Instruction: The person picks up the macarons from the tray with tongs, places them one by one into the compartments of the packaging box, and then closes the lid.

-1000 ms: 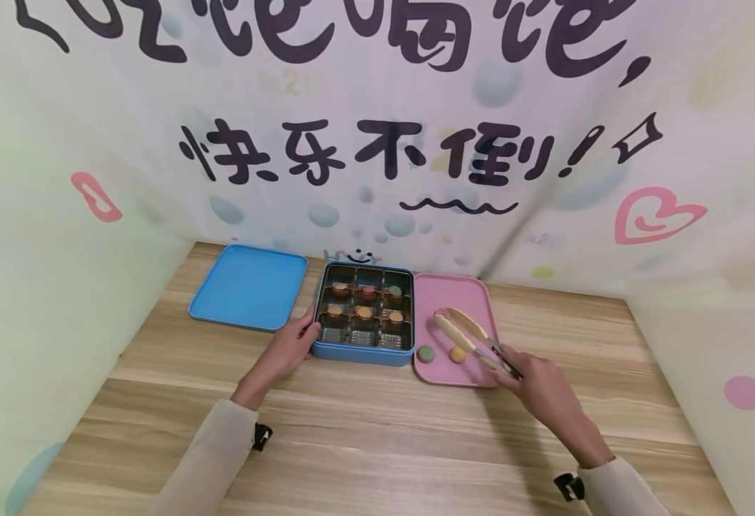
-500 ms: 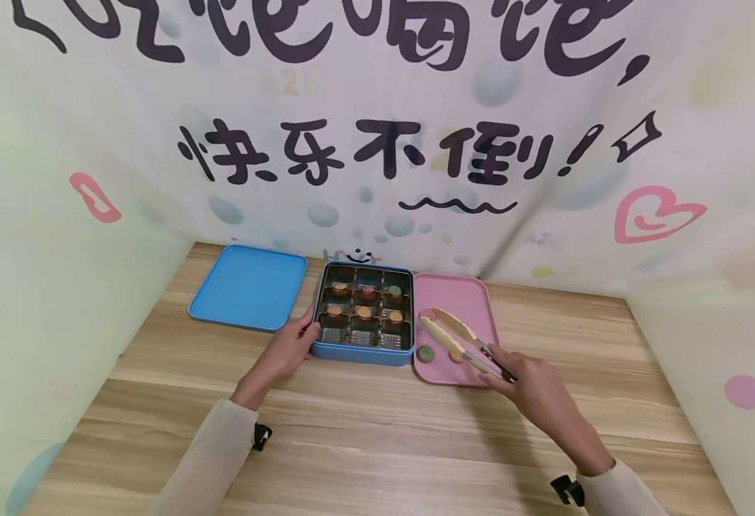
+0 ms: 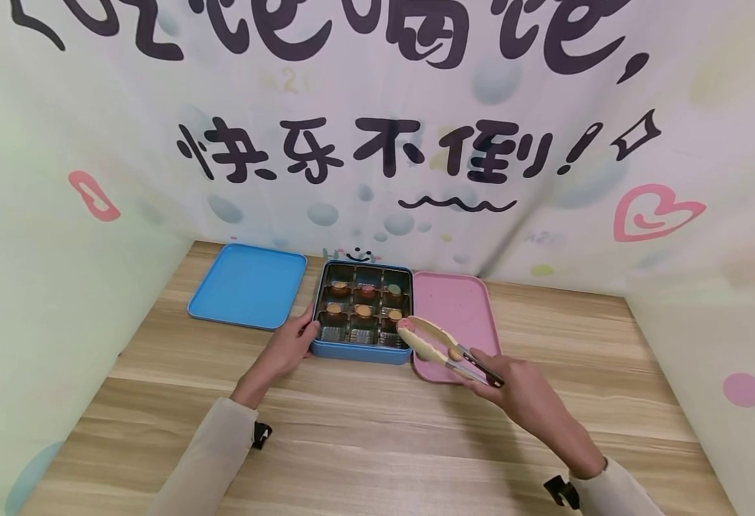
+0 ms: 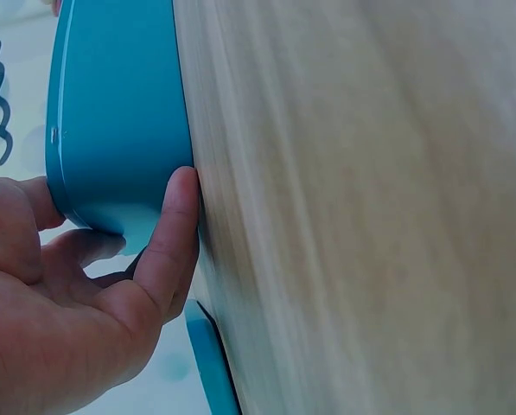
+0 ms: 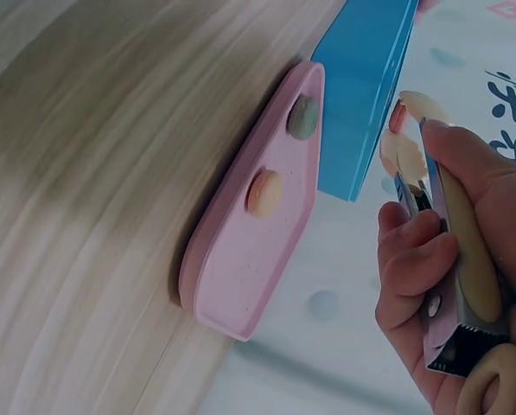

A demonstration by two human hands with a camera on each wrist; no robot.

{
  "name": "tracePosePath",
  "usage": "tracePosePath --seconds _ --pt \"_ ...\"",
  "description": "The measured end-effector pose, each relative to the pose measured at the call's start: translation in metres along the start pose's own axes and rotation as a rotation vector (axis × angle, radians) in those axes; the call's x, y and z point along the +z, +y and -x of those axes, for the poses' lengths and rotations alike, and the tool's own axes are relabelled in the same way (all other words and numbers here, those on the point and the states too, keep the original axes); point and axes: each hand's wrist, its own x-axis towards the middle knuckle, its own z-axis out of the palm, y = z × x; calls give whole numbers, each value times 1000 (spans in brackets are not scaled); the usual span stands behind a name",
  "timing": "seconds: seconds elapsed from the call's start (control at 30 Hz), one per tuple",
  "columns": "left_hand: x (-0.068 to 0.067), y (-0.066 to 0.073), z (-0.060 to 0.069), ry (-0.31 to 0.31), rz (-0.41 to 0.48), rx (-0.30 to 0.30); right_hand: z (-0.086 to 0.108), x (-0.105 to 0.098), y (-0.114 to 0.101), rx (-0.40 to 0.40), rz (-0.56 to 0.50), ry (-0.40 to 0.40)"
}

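Observation:
A blue box [image 3: 363,352] with a dark divided insert stands at the middle back, several tan, pink and green macarons in its compartments. My left hand [image 3: 287,340] holds the box by its front left corner; in the left wrist view its fingertips touch the blue wall. Tongs [image 3: 430,350] with cream tips are gripped in my right hand [image 3: 535,394]. Between the tips sits a pink macaron [image 3: 405,325], over the box's right edge near its front right compartment. In the right wrist view, a green macaron [image 5: 303,118] and a yellow macaron [image 5: 264,193] lie on the pink tray [image 5: 240,285].
Left of the box lies a flat blue lid [image 3: 248,287], rim up. The pink tray stands directly against the box's right side. Behind everything hangs a printed cloth [image 3: 377,93]. The wooden table [image 3: 377,444] extends toward me.
My right hand has moved left, carrying the tongs and pink macaron from over the pink tray to the box's right edge. My left hand stays at the box.

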Motion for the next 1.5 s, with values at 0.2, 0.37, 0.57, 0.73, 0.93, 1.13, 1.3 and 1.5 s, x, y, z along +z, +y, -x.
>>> tracePosePath --seconds 0.2,0.37,0.57,0.73,0.93,1.13,1.3,1.5 --pt "0 -1 0 -2 1 -4 -2 2 -4 -14 14 -18" --pt "-1 0 0 2 -4 -7 -3 2 -5 -17 18 -16" --pt "-1 -1 -1 6 -9 4 -3 2 -5 -11 18 -19" --pt "-1 -2 0 6 -12 10 -3 3 -5 -15 15 -16" --pt "0 -2 -1 1 -6 6 0 0 0 3 7 -8" --pt "0 -2 -2 7 -5 6 5 -7 9 33 24 -6" --pt "0 -1 -1 7 -11 12 9 -10 19 30 47 -24" --pt "0 -2 -3 4 -6 13 12 -15 29 27 46 -102"
